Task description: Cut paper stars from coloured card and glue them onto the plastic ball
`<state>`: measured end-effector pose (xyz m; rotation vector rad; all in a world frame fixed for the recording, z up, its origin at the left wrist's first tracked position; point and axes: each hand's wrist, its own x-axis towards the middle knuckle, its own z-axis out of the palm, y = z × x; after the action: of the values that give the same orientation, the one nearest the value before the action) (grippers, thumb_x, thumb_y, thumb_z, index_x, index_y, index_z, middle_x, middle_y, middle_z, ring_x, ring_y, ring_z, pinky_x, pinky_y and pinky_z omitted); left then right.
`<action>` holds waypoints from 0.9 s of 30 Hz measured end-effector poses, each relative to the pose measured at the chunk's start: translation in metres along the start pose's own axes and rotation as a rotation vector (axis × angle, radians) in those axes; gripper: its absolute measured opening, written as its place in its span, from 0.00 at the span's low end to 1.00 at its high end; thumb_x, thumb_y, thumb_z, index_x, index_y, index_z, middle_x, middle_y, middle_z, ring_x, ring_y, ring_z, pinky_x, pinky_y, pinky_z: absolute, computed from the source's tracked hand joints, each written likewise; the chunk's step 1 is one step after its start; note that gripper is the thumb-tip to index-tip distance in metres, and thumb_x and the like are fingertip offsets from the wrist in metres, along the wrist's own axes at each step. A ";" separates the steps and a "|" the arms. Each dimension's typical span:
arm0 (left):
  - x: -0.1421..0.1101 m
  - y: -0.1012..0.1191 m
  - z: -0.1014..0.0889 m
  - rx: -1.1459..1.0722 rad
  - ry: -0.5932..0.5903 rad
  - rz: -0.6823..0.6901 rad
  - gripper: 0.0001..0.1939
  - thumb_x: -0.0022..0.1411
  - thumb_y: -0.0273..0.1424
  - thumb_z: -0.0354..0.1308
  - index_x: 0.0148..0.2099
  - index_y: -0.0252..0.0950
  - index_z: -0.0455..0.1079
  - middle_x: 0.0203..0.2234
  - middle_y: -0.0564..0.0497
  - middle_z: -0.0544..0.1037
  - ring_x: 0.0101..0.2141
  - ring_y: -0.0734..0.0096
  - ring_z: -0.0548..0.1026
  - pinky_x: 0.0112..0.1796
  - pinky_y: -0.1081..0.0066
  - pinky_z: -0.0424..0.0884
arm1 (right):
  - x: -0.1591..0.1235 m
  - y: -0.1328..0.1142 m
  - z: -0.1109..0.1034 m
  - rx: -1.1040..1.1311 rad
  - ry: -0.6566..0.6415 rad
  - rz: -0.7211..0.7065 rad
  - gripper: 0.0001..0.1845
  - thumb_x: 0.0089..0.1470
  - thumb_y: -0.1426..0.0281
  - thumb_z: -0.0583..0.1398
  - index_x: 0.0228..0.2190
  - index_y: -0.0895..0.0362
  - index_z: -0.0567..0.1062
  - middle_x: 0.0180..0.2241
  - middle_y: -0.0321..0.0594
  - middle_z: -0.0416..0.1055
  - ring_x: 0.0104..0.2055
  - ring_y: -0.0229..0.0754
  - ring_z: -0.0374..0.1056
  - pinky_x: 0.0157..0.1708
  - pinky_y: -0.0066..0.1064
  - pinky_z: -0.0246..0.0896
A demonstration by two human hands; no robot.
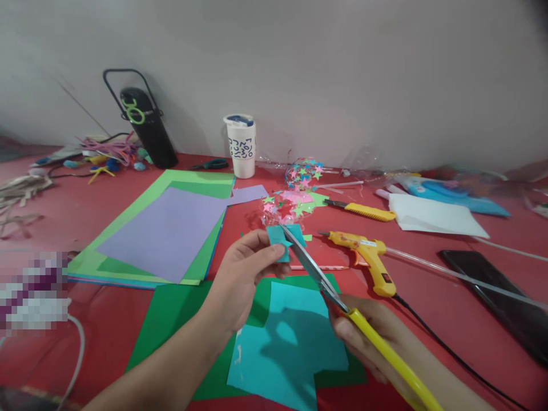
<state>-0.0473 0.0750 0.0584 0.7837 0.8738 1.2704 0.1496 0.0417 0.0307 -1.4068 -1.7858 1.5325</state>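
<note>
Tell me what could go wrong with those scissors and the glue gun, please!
The scissors might nip the left hand, because the blades are right beside the fingertips holding the small blue paper. The right hand could brush the glue gun close by. It may be hot, though I can't tell.

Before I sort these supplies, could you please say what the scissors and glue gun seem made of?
The scissors have greyish blades with a metallic sheen, probably steel; their smooth yellow handle looks like plastic. The glue gun seems moulded plastic, given its evenly yellow, rounded body.
</note>
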 end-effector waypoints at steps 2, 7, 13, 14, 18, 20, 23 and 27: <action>-0.001 0.003 0.000 -0.039 -0.009 -0.026 0.05 0.53 0.28 0.61 0.28 0.36 0.67 0.21 0.55 0.76 0.20 0.77 0.74 0.23 0.78 0.68 | -0.003 -0.005 -0.001 -0.009 0.049 -0.009 0.30 0.48 0.38 0.51 0.21 0.53 0.58 0.13 0.26 0.51 0.13 0.31 0.46 0.12 0.25 0.40; 0.001 0.008 -0.002 -0.123 0.014 -0.069 0.06 0.50 0.26 0.63 0.31 0.36 0.68 0.20 0.54 0.77 0.19 0.79 0.73 0.22 0.81 0.67 | -0.005 -0.013 -0.004 -0.008 0.055 -0.030 0.30 0.48 0.39 0.52 0.20 0.53 0.60 0.14 0.27 0.51 0.14 0.32 0.49 0.12 0.26 0.42; 0.007 0.003 -0.007 -0.283 0.025 -0.108 0.04 0.50 0.23 0.63 0.25 0.31 0.71 0.18 0.55 0.72 0.18 0.87 0.66 0.21 0.85 0.64 | -0.003 -0.010 -0.002 -0.008 0.074 -0.041 0.30 0.47 0.39 0.54 0.19 0.54 0.61 0.15 0.27 0.51 0.15 0.32 0.48 0.13 0.25 0.41; 0.007 0.003 -0.007 -0.322 0.020 -0.115 0.05 0.50 0.22 0.63 0.25 0.31 0.71 0.18 0.55 0.71 0.18 0.87 0.66 0.22 0.85 0.64 | -0.003 -0.010 -0.002 -0.008 0.072 -0.042 0.30 0.47 0.40 0.54 0.19 0.54 0.60 0.15 0.27 0.51 0.15 0.32 0.47 0.13 0.25 0.41; 0.005 0.003 -0.006 -0.437 -0.028 -0.143 0.05 0.50 0.21 0.63 0.23 0.30 0.71 0.20 0.53 0.72 0.19 0.88 0.65 0.23 0.85 0.64 | -0.005 -0.011 -0.002 0.009 0.059 -0.048 0.29 0.48 0.39 0.53 0.21 0.53 0.60 0.15 0.27 0.50 0.15 0.32 0.47 0.13 0.25 0.41; 0.003 0.003 -0.005 -0.448 -0.067 -0.162 0.06 0.50 0.22 0.63 0.23 0.30 0.71 0.21 0.52 0.73 0.19 0.88 0.65 0.22 0.85 0.65 | -0.004 -0.011 -0.003 0.023 0.032 -0.045 0.30 0.48 0.39 0.51 0.22 0.53 0.59 0.15 0.26 0.49 0.14 0.32 0.46 0.13 0.26 0.39; 0.002 0.005 -0.002 -0.414 -0.109 -0.168 0.06 0.50 0.25 0.65 0.23 0.31 0.72 0.21 0.52 0.74 0.20 0.85 0.67 0.23 0.84 0.66 | -0.001 -0.006 -0.005 -0.005 0.006 -0.082 0.30 0.48 0.38 0.50 0.21 0.53 0.58 0.16 0.26 0.47 0.17 0.32 0.44 0.15 0.27 0.38; 0.002 0.005 -0.002 -0.357 -0.054 -0.097 0.05 0.50 0.26 0.65 0.25 0.35 0.73 0.23 0.53 0.76 0.22 0.83 0.69 0.24 0.84 0.66 | 0.005 0.002 -0.004 -0.054 -0.017 -0.185 0.31 0.49 0.39 0.51 0.20 0.54 0.57 0.20 0.28 0.47 0.21 0.34 0.43 0.19 0.28 0.39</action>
<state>-0.0510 0.0777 0.0619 0.4832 0.6100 1.2673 0.1516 0.0480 0.0292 -1.2179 -1.9219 1.4142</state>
